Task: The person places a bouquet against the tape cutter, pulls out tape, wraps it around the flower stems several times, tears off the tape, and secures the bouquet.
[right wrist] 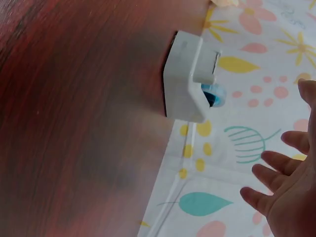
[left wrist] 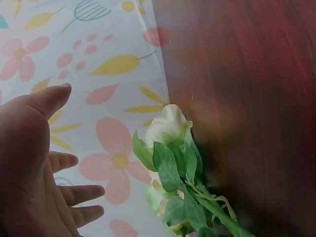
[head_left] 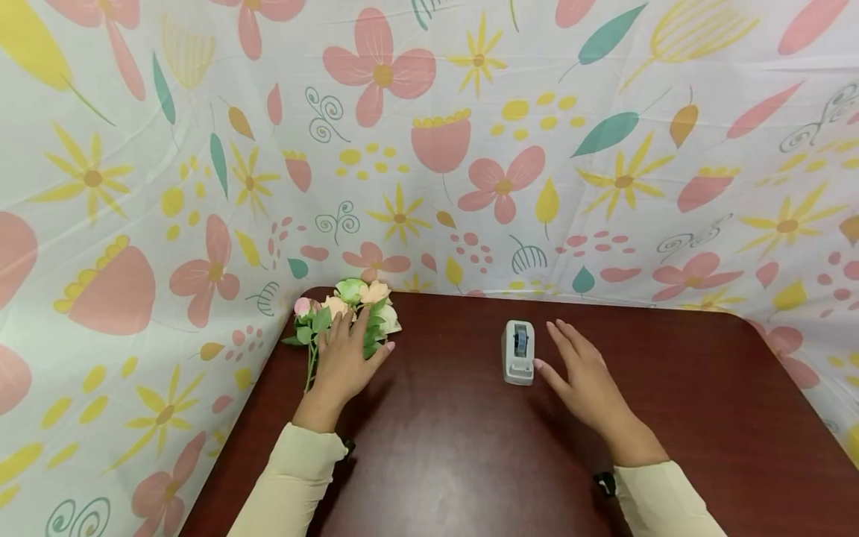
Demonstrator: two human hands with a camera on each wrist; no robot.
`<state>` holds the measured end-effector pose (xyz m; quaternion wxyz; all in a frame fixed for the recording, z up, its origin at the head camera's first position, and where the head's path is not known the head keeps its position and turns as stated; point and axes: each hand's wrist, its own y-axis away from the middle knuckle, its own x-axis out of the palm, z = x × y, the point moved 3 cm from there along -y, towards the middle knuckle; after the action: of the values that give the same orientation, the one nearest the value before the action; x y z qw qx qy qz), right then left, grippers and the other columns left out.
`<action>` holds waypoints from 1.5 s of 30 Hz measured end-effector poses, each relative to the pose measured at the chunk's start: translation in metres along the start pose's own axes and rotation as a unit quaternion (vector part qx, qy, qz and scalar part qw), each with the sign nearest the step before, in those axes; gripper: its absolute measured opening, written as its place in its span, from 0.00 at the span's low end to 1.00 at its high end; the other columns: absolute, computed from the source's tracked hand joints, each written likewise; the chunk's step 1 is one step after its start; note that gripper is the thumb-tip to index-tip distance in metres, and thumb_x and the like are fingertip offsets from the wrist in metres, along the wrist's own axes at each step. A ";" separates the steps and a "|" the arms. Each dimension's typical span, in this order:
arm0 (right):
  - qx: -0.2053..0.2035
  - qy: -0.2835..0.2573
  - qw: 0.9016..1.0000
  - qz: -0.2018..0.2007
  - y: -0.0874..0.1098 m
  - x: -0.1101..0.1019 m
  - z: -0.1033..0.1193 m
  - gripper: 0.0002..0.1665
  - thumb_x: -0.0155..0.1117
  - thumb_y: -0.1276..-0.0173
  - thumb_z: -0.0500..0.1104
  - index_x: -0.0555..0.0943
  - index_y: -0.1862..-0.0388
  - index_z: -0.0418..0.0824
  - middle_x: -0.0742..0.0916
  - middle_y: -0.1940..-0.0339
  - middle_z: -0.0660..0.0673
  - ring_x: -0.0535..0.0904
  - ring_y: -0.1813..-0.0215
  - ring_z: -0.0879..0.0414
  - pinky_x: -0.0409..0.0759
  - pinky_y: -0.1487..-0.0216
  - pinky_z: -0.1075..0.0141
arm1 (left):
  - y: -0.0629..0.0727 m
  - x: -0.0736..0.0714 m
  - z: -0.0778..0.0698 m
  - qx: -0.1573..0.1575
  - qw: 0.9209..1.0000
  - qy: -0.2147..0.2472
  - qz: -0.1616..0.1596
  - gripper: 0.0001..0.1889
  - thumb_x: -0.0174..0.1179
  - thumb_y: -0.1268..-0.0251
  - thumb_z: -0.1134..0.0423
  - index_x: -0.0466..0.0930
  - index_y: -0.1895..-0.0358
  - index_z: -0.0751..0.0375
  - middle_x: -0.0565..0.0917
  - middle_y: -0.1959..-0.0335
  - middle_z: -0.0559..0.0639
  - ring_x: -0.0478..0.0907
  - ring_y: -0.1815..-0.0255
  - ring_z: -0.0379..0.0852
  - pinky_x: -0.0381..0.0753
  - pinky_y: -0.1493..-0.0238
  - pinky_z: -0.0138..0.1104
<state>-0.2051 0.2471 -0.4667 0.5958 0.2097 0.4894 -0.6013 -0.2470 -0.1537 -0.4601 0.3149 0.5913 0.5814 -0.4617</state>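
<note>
A bunch of artificial flowers (head_left: pixel 352 291) with pink, peach and white blooms and green leaves lies at the table's far left corner. Over its stems and leaves hovers my left hand (head_left: pixel 344 362), fingers spread and partly hiding them. The left wrist view shows a gap between that hand (left wrist: pixel 34 168) and the white bloom (left wrist: pixel 168 123). Near the table's back middle stands a pale grey tape dispenser (head_left: pixel 518 354) holding a small blue-cored roll. My right hand (head_left: pixel 584 377) is just right of it, fingers extended; in the right wrist view the hand (right wrist: pixel 291 182) is apart from the dispenser (right wrist: pixel 185 79).
Both things lie on a dark red-brown wooden table (head_left: pixel 436 447) with rounded far corners. A white cloth (head_left: pixel 429 246) printed with flowers and leaves hangs along the back and left sides. Dark bands (head_left: pixel 605 483) sit at the wrists.
</note>
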 end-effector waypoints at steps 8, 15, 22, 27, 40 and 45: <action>-0.029 -0.006 0.999 -0.010 0.001 0.005 0.014 0.41 0.70 0.32 0.46 0.67 0.24 0.40 0.72 0.27 0.34 0.67 0.27 0.36 0.65 0.32 0.33 | 0.012 0.000 0.012 -0.007 1.000 -0.013 -0.012 0.45 0.60 0.32 0.38 0.53 0.19 0.53 0.60 0.23 0.67 0.51 0.19 0.69 0.54 0.28 0.68; -0.089 -0.012 0.995 -0.043 0.002 0.007 0.026 0.34 0.72 0.35 0.40 0.75 0.30 0.40 0.79 0.35 0.39 0.74 0.34 0.41 0.71 0.36 0.41 | 0.025 -0.001 0.024 -0.023 1.000 -0.001 -0.009 0.44 0.63 0.33 0.42 0.54 0.20 0.53 0.60 0.23 0.68 0.51 0.19 0.68 0.54 0.28 0.69; -0.114 -0.018 0.992 -0.047 0.002 0.012 0.036 0.31 0.71 0.35 0.38 0.77 0.33 0.39 0.81 0.39 0.39 0.77 0.38 0.42 0.73 0.39 0.43 | 0.034 -0.001 0.036 -0.033 0.999 -0.005 -0.020 0.46 0.68 0.37 0.44 0.56 0.21 0.56 0.63 0.25 0.68 0.58 0.23 0.67 0.62 0.34 0.67; -0.124 -0.022 0.992 -0.031 0.003 0.018 0.044 0.31 0.71 0.35 0.39 0.77 0.32 0.40 0.81 0.38 0.40 0.77 0.38 0.44 0.75 0.40 0.44 | 0.039 -0.002 0.042 -0.047 0.999 0.002 -0.006 0.49 0.70 0.39 0.44 0.54 0.20 0.54 0.61 0.24 0.68 0.58 0.24 0.70 0.62 0.34 0.68; -0.104 -0.037 0.993 0.046 0.004 0.037 0.061 0.29 0.66 0.28 0.46 0.75 0.29 0.47 0.81 0.37 0.45 0.81 0.39 0.47 0.81 0.42 0.49 | 0.054 0.000 0.060 -0.088 0.996 -0.011 0.001 0.47 0.74 0.45 0.46 0.63 0.29 0.69 0.67 0.33 0.72 0.66 0.33 0.71 0.69 0.41 0.65; -0.102 -0.041 0.992 0.056 0.005 0.046 0.065 0.27 0.66 0.27 0.47 0.77 0.31 0.47 0.82 0.39 0.46 0.81 0.39 0.49 0.80 0.41 0.50 | 0.059 0.001 0.067 -0.113 0.993 -0.018 0.011 0.48 0.75 0.47 0.44 0.63 0.30 0.70 0.68 0.37 0.74 0.69 0.39 0.72 0.73 0.46 0.64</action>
<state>-0.1888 0.1699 -0.4789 0.6666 0.1500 0.5110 -0.5216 -0.2016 -0.2213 -0.4956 0.3949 0.5502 0.6176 -0.3999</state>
